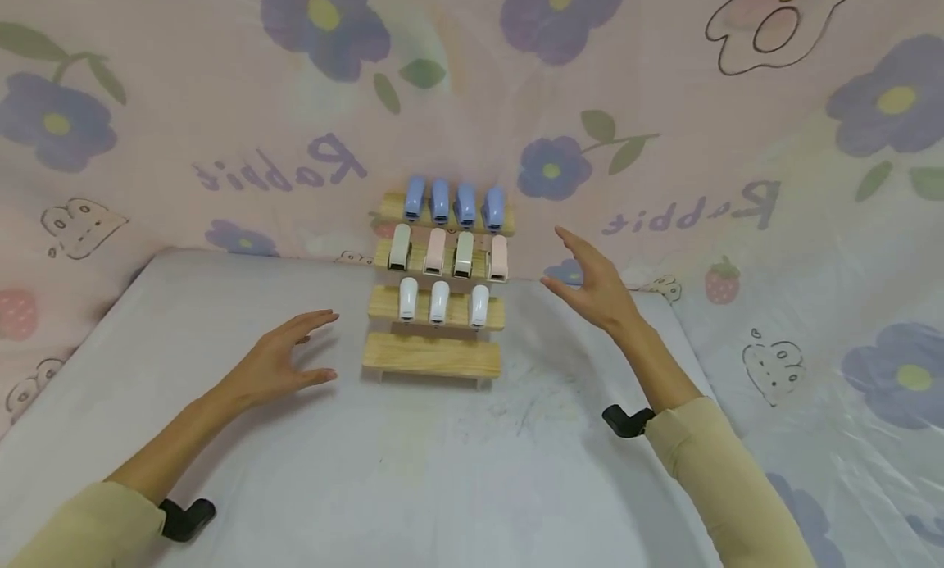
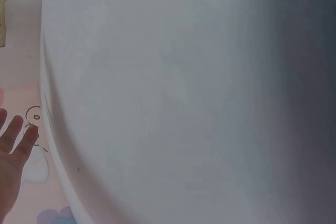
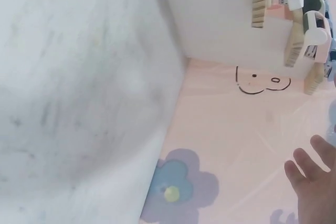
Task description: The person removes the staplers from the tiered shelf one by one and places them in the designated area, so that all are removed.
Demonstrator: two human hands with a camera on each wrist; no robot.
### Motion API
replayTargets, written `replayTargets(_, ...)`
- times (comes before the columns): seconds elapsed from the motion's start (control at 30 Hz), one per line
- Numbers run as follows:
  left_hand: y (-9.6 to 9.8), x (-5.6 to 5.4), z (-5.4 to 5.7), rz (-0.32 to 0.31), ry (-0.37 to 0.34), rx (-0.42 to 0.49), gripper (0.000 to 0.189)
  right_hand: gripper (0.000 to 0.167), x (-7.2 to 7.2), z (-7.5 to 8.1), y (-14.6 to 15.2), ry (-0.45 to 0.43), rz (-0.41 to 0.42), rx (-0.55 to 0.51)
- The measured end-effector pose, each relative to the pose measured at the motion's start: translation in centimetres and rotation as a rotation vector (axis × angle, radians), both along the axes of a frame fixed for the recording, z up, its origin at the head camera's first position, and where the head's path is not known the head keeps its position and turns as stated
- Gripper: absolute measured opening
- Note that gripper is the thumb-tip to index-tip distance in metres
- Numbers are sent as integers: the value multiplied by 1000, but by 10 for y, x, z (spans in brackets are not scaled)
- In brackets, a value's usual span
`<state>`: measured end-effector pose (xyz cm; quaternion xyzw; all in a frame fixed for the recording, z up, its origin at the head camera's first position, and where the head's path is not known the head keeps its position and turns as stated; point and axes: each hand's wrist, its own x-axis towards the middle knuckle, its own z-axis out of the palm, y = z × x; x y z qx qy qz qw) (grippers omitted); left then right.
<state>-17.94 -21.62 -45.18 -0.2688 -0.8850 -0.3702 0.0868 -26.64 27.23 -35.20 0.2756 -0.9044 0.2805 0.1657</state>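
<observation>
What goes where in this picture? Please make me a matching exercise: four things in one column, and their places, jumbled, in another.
Things
1. Blue staplers
2. Pink staplers
3. White staplers
4. Left hand

Places
A. On the third tier from the top
B. Apart from the wooden rack, to its left
C. On the top tier
D. Alternating with grey-green staplers

Right pairs: 1-C, 2-D, 3-A, 4-B

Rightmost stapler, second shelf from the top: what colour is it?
That stapler is pale pink; the head view shows it best.
</observation>
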Motion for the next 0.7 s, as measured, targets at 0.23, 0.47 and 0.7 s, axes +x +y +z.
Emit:
replayTargets(0.23, 8, 0, -3, -52, -88, 113, 83, 68, -9, 7, -15, 1, 71, -148)
replayTargets(0.47, 17, -9, 3, -43, -138, 128, 78, 65, -17, 18, -24, -14, 75, -207)
replayTargets(0.7, 24, -12, 0, -68, -258, 208, 71, 66, -26, 27, -35, -63, 101, -278)
